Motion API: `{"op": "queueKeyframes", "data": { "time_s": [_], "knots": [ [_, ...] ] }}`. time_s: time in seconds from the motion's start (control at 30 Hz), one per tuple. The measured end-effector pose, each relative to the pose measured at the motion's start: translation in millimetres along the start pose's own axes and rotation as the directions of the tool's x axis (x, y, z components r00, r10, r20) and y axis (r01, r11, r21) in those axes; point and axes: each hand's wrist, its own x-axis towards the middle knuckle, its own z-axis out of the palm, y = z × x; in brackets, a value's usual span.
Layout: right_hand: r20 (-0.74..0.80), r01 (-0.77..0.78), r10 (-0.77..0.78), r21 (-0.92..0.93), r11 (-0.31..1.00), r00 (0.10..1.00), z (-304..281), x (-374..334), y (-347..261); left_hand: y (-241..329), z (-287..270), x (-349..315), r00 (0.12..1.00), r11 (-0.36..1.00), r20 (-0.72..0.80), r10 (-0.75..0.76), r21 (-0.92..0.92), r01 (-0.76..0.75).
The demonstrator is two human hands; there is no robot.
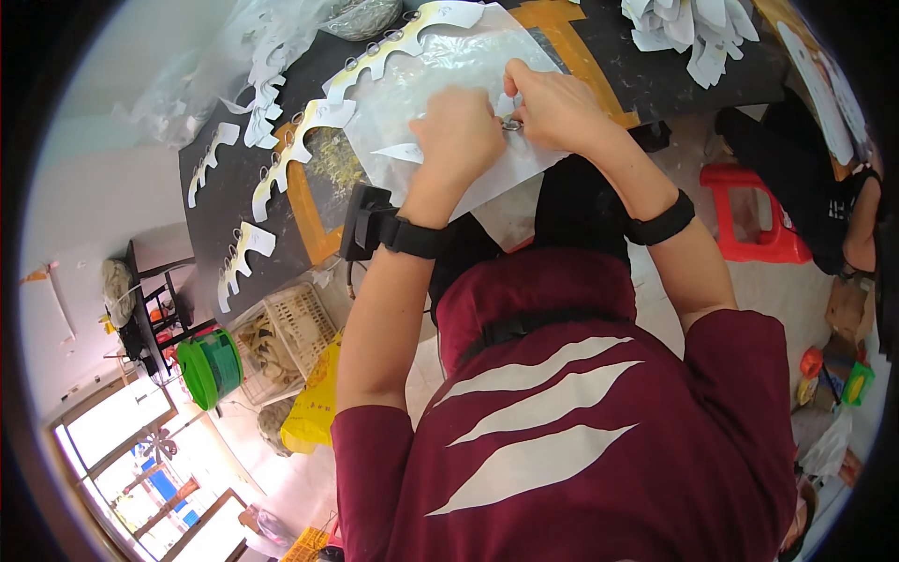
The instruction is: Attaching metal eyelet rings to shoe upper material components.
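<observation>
Worktop [609,47]: black, crossed by bands of brown tape [585,58]. Laid on it, one clear plastic sheet [398,103], its near edge hanging over toward my lap. Notched strips [290,155], four, white tinged with yellow, metal loops along their edges: three lie left of the sheet, the longest along its far left side. Far left, a clear bag [272,37], with pale cut pieces spilling beside it. Far right, a heap of white pieces [693,33].

Room, right: red stool [770,245] on the floor; beyond it, a person [796,159] in dark clothing. Room, left: green bin [208,367], pale crate [304,318], yellow bag [314,403], and a bright window [122,412] behind.

Left hand [459,131], mine: above the sheet, fingers curled well in (blurred, so I cannot tell what they grip). A white card [401,152] shows its pointed end just beside this hand, on the left. Black band at the wrist.

Right hand [554,105], mine: close beside the left, a narrow gap between; fingers bent and closed on a small metal ring [511,124], which sits in that gap, over the sheet. Black band at this wrist also.
</observation>
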Motion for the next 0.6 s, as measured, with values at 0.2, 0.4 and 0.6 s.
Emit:
{"op": "queueKeyframes", "data": {
  "time_s": [0.2, 0.4, 0.6],
  "knots": [
    [-0.044, 0.010, -0.009, 0.031, 0.999, 0.999, 2.0, -3.7, 0.0, -0.8, 2.3, -5.4, 0.991, 0.997, -0.116, -0.062, -0.046, 0.057],
    [-0.083, -0.013, 0.021, 0.097, 0.995, 0.996, 7.6, -9.7, 4.6, -3.9, 3.1, -3.3, 0.993, 0.998, -0.100, 0.065, 0.022, -0.064],
    [-0.109, -0.013, 0.028, 0.137, 0.991, 0.994, 10.0, -11.7, 2.8, -9.0, 8.0, -5.6, 0.978, 0.985, -0.160, 0.130, -0.091, -0.146]
  ]
}}
